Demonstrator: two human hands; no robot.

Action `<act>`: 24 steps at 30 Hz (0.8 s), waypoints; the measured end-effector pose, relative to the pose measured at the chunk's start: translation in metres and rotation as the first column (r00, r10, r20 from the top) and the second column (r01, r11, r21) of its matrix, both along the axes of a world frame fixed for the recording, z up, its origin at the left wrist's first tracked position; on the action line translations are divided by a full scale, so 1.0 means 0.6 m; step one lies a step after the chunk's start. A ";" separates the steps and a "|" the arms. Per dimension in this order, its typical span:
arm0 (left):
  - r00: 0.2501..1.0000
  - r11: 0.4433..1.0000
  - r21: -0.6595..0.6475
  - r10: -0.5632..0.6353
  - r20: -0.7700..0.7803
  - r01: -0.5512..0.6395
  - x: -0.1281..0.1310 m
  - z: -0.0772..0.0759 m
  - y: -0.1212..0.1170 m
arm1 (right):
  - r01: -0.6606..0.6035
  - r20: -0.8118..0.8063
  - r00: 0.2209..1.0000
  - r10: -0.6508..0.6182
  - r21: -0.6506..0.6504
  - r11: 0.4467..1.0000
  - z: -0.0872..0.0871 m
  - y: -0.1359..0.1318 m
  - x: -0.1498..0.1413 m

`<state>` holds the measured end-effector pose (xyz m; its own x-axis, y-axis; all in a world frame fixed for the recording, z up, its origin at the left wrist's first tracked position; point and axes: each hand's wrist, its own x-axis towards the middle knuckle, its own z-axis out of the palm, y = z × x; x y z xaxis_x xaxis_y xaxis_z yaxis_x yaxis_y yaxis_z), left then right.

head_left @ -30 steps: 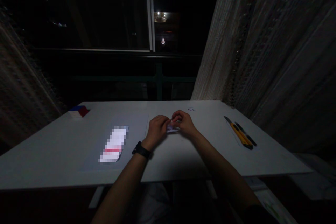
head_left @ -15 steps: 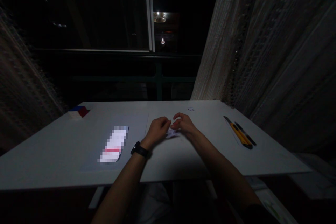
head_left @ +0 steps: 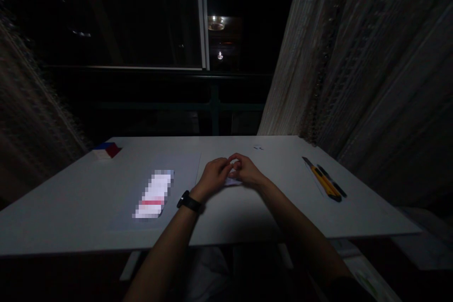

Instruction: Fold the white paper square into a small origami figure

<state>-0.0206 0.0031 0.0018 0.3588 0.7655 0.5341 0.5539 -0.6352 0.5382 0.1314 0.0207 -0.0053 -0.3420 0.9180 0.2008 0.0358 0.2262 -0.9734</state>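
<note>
My left hand, with a dark watch on its wrist, is closed with fingertips pinched on a small pale piece of paper. My right hand meets it from the other side, fingers curled in and closed at the same paper, its fingertips touching those of the left hand. Most of the paper is hidden behind the fingers, and dim light blurs its detail. Both hands are just over the white table, near its middle.
A lit phone lies on a white sheet at left. A blue, red and white block stands far left. Small paper scraps lie at the back. At right are a yellow box cutter and a black pen.
My right hand's fingers have drawn in toward my left fingertips, closing the gap between them. Less of the paper shows now. My left hand has barely moved.
</note>
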 end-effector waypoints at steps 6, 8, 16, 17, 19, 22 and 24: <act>1.000 1.000 -0.023 0.004 0.025 -0.004 0.002 0.004 -0.002 | 0.086 -0.018 0.996 -0.086 -0.026 0.996 0.000 0.000 -0.006; 0.999 0.998 -0.063 0.018 0.047 -0.015 0.001 0.006 -0.001 | 0.112 -0.012 0.994 -0.113 -0.031 0.993 0.001 -0.001 -0.007; 0.979 0.983 -0.183 0.024 0.203 0.014 0.001 0.011 0.000 | 0.143 -0.032 0.989 -0.144 -0.021 0.990 -0.001 0.002 -0.005; 0.978 0.983 -0.184 0.021 0.209 0.019 0.002 0.011 0.000 | 0.139 -0.037 0.990 -0.140 -0.015 0.990 -0.003 0.003 -0.005; 0.975 0.985 -0.175 0.033 0.220 0.006 0.004 0.009 0.000 | 0.138 -0.030 0.990 -0.138 -0.002 0.990 -0.007 0.005 -0.005; 0.971 0.988 -0.153 0.067 0.228 -0.032 0.004 0.006 0.003 | 0.135 -0.005 0.991 -0.135 0.006 0.991 -0.010 0.005 -0.006; 0.970 0.988 -0.145 0.092 0.224 -0.060 0.003 0.004 0.005 | 0.113 -0.011 0.994 -0.113 0.003 0.994 -0.009 0.004 -0.006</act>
